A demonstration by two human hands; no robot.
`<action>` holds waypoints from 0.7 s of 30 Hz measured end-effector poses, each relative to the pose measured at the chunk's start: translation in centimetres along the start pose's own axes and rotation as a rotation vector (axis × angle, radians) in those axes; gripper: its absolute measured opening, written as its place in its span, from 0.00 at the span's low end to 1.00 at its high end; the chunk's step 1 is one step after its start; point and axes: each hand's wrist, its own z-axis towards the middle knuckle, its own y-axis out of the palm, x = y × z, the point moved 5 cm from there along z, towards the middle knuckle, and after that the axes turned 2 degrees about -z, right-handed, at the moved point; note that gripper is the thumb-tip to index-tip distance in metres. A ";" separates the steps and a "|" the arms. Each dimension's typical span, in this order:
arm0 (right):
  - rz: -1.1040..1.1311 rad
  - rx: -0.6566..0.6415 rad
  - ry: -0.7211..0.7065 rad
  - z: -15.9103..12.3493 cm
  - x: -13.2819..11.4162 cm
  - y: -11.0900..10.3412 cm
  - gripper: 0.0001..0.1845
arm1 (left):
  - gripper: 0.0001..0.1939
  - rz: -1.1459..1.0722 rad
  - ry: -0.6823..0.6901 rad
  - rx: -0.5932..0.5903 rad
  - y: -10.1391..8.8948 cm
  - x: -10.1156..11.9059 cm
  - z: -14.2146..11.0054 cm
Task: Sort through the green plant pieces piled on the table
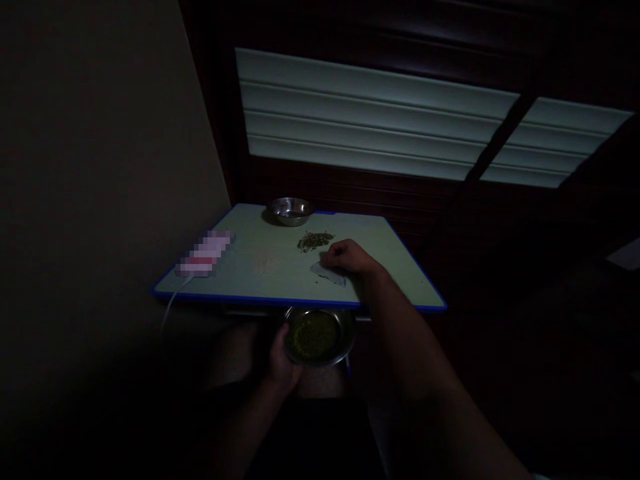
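Note:
My left hand point(281, 363) holds a small steel bowl point(320, 335) by its left rim, just below the near edge of the table; the bowl holds a layer of green grains. My right hand point(349, 257) rests on the pale green table point(400, 280), fingers curled on a small white card or paper point(327, 273). A loose heap of dark green grains point(314, 241) lies on the table just beyond that hand.
A second, empty-looking steel bowl point(290, 211) stands at the table's far edge. A blurred pink-white flat object point(206, 253) with a white cable point(170, 307) lies at the left. The room is dark; a wall stands left, shuttered panels behind.

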 end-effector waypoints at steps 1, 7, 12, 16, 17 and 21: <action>0.003 -0.015 -0.002 0.0 -0.1 0.2 0.14 | 0.14 0.001 -0.001 -0.010 0.1 0.0 0.0; 0.030 -0.125 -0.042 0.0 -0.7 1.3 0.15 | 0.14 -0.003 -0.005 0.006 0.1 0.1 -0.2; 0.055 -0.235 -0.070 -0.4 -1.5 2.6 0.16 | 0.16 -0.003 -0.020 -0.033 0.2 0.0 -0.2; 0.040 -0.304 -0.084 -0.8 -2.1 3.3 0.15 | 0.15 -0.007 -0.007 -0.016 0.1 0.0 0.0; 0.040 -0.318 -0.084 -0.9 -2.1 3.3 0.14 | 0.15 -0.005 -0.007 -0.012 0.1 0.0 0.0; 0.043 -0.384 -0.087 -1.2 -2.4 3.6 0.12 | 0.16 0.003 -0.008 -0.025 0.2 0.0 0.0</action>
